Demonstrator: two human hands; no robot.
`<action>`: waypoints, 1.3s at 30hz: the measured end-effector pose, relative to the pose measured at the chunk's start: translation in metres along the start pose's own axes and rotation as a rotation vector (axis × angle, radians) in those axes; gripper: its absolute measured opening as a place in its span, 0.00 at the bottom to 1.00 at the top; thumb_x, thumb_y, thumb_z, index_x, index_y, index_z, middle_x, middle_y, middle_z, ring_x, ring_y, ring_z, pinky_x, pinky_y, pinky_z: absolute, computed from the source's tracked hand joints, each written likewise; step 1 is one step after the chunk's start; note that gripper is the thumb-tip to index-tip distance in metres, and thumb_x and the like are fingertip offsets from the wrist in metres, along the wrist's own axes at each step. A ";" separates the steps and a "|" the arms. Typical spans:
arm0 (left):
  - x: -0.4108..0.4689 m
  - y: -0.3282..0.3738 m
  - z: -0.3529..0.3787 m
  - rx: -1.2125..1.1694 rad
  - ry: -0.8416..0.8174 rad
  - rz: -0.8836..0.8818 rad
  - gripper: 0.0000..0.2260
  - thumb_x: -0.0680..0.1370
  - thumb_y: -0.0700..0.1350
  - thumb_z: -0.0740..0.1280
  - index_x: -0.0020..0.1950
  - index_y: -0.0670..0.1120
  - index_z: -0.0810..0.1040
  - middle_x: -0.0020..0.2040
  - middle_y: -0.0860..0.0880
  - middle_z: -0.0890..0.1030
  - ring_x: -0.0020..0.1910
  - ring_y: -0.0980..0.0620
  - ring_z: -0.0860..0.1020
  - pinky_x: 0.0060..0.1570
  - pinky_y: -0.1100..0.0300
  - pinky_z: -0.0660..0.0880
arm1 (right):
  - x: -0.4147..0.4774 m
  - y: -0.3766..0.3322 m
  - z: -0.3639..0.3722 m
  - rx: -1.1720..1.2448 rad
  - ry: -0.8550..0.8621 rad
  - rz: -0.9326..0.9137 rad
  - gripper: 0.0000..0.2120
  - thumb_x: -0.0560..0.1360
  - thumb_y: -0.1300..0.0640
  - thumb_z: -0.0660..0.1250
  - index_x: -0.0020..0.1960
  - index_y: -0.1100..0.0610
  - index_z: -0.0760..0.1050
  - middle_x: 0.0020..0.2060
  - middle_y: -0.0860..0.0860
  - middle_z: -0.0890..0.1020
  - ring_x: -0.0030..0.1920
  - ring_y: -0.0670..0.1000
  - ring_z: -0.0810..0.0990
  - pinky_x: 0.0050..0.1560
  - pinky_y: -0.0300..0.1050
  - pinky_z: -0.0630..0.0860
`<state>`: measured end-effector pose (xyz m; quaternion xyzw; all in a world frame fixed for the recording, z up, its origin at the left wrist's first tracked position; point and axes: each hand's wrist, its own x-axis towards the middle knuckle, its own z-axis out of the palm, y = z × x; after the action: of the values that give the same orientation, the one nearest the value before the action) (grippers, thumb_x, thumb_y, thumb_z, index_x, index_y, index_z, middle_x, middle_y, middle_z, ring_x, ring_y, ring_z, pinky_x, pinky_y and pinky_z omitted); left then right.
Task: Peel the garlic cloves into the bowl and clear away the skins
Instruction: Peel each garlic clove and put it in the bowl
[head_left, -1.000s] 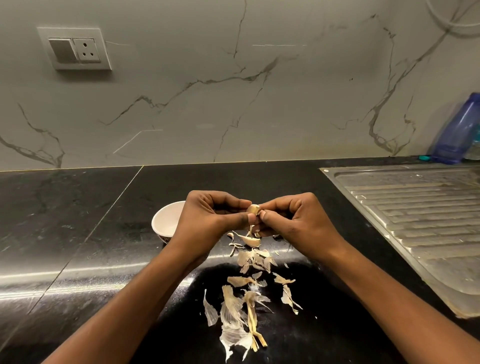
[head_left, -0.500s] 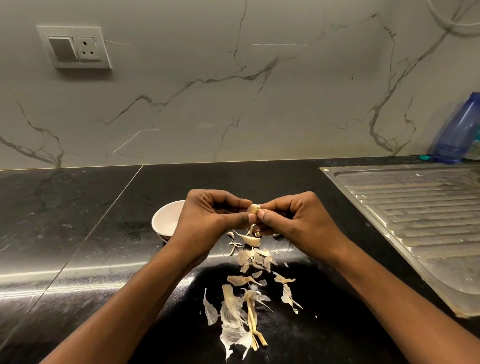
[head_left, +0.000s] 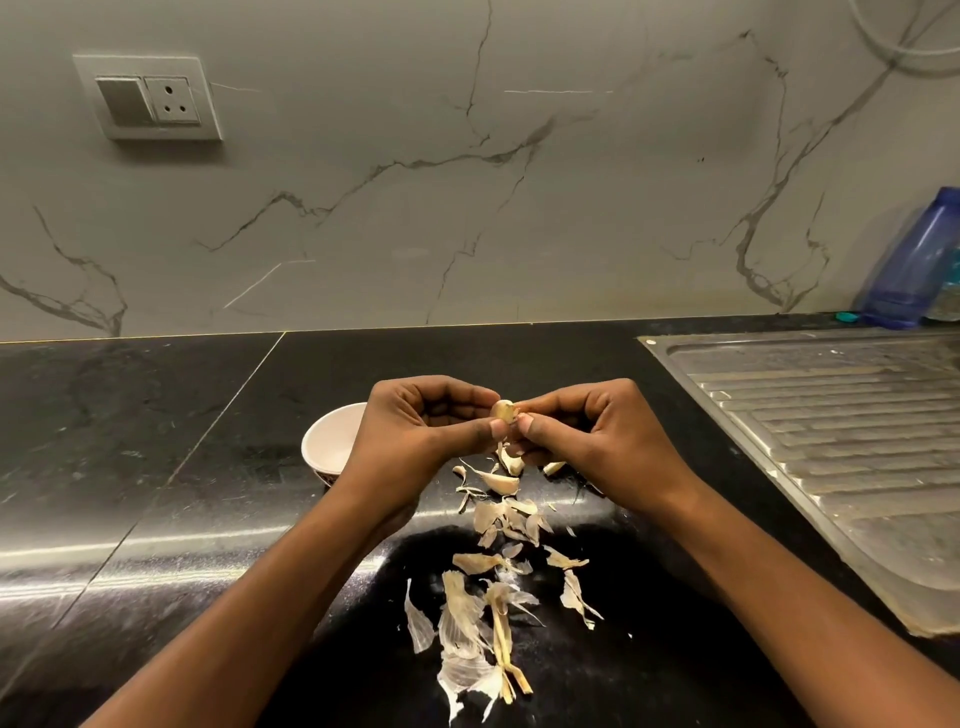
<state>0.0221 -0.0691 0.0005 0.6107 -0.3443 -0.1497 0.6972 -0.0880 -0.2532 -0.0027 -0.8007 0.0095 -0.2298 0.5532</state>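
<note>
A pale garlic clove (head_left: 503, 410) is pinched between the fingertips of both hands above the black counter. My left hand (head_left: 415, 431) grips it from the left, my right hand (head_left: 592, 441) from the right, thumbs meeting just under it. A small white bowl (head_left: 330, 441) stands on the counter behind my left hand, partly hidden by it; its inside shows white and I cannot see its bottom. Loose garlic cloves (head_left: 501, 483) lie just below the hands. Papery garlic skins (head_left: 493, 597) are strewn on the counter toward me.
A steel sink drainboard (head_left: 831, 441) fills the right side of the counter. A blue plastic bottle (head_left: 914, 265) stands at the back right against the marble wall. A wall socket plate (head_left: 150, 98) is up at the left.
Both hands stay in the same place. The fingertips have shifted slightly on the clove, which shows a little more between them.
</note>
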 end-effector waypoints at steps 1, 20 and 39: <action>0.000 0.000 0.000 -0.002 0.002 0.005 0.14 0.70 0.33 0.78 0.55 0.37 0.85 0.48 0.38 0.87 0.48 0.39 0.87 0.49 0.54 0.85 | 0.000 0.000 -0.001 0.020 0.000 0.010 0.06 0.78 0.63 0.75 0.55 0.60 0.87 0.44 0.54 0.90 0.45 0.55 0.90 0.44 0.45 0.87; 0.003 -0.004 -0.001 -0.096 -0.078 -0.073 0.16 0.72 0.32 0.75 0.60 0.36 0.83 0.52 0.35 0.86 0.53 0.36 0.86 0.56 0.49 0.84 | 0.002 0.005 -0.002 -0.064 0.090 -0.059 0.02 0.78 0.63 0.75 0.48 0.59 0.87 0.38 0.52 0.89 0.38 0.54 0.89 0.41 0.45 0.86; 0.001 0.002 -0.003 0.018 -0.053 0.039 0.14 0.69 0.35 0.78 0.53 0.37 0.85 0.48 0.39 0.88 0.49 0.40 0.88 0.53 0.53 0.85 | 0.003 0.005 -0.001 -0.121 0.035 -0.069 0.03 0.79 0.62 0.75 0.51 0.57 0.88 0.41 0.52 0.89 0.42 0.54 0.89 0.47 0.56 0.88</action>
<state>0.0246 -0.0672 0.0031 0.6061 -0.3757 -0.1490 0.6850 -0.0850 -0.2571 -0.0060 -0.8284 0.0052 -0.2617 0.4953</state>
